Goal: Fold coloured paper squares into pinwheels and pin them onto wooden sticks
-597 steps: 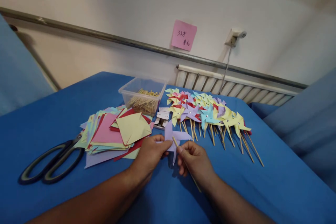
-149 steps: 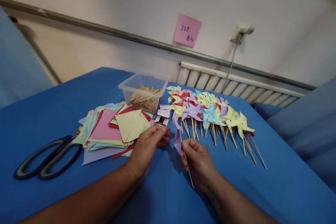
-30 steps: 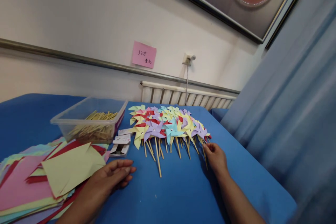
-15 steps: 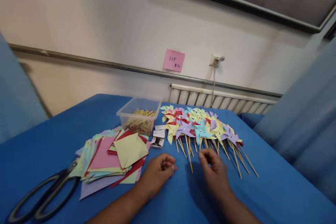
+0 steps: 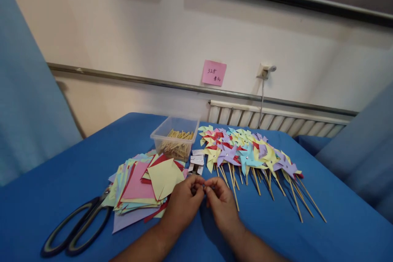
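Note:
My left hand [image 5: 186, 197] and my right hand [image 5: 221, 201] meet at the fingertips just in front of a small open box [image 5: 196, 163]. Both are closed in a pinch; whatever is between the fingers is hidden or too small to name. Left of my left hand lies a loose pile of coloured paper squares [image 5: 139, 186], with a pale yellow square [image 5: 166, 177] on top. To the right of my right hand, many paper pinwheels [image 5: 248, 157] on thin wooden sticks lie in overlapping rows, their sticks pointing toward me.
Large scissors [image 5: 82, 223] with dark handles lie at the left, blades partly under the paper. A clear plastic bin [image 5: 158, 137] of thin sticks [image 5: 176, 143] stands behind the pile. The blue-covered table [image 5: 92, 151] reaches toward a wall with a radiator [image 5: 239, 116].
My two hands, apart before, have come together at the fingertips. My view has shifted, so the table's contents sit farther right in the picture.

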Tool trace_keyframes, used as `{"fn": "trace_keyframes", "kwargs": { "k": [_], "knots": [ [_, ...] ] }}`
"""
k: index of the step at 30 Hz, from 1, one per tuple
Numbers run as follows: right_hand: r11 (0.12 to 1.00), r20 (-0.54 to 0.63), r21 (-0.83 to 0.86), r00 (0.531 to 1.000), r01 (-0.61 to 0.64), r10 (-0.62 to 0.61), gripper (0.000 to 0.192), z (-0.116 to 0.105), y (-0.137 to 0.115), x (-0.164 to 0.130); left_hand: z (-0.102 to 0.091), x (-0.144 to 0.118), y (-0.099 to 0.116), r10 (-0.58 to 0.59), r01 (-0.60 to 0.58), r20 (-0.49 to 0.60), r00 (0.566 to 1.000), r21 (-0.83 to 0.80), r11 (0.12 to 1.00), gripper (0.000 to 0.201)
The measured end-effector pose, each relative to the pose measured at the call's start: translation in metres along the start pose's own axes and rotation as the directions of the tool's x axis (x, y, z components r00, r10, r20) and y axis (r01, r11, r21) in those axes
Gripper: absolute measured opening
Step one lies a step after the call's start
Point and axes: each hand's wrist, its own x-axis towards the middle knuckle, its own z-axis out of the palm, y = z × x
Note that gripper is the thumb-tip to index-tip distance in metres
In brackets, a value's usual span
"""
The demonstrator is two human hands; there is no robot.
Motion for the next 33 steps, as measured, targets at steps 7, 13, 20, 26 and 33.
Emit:
{"fn": "trace_keyframes", "kwargs": {
  "k": [7,13,20,26,33],
  "knots": [
    [0.993,0.070,-0.089,0.994,-0.074,0.080,0.008,0.003,0.009,0.000,-0.058,0.012,0.014,0.258,-0.154,-0.108,0.960,0.567,0.809,0.033],
    [0.990,0.070,-0.093,0.992,-0.102,0.109,0.006,0.002,0.005,0.000,-0.076,0.020,-0.006,0.136,-0.191,0.136,0.981,0.766,0.614,0.041],
    [0.988,0.073,-0.134,0.993,-0.082,0.093,0.006,0.004,0.002,-0.001,-0.077,0.022,-0.010,0.041,-0.140,0.141,0.989,0.826,0.545,0.025],
    [0.982,0.114,-0.176,0.989,-0.070,0.091,0.007,0.004,0.004,-0.001,-0.077,0.023,-0.012,0.047,-0.183,0.190,0.981,0.808,0.559,0.030],
    [0.975,0.124,-0.212,0.988,-0.065,0.093,0.009,0.004,0.004,-0.002,-0.075,0.025,-0.016,0.019,-0.143,0.162,0.987,0.805,0.576,0.031]
  ]
}}
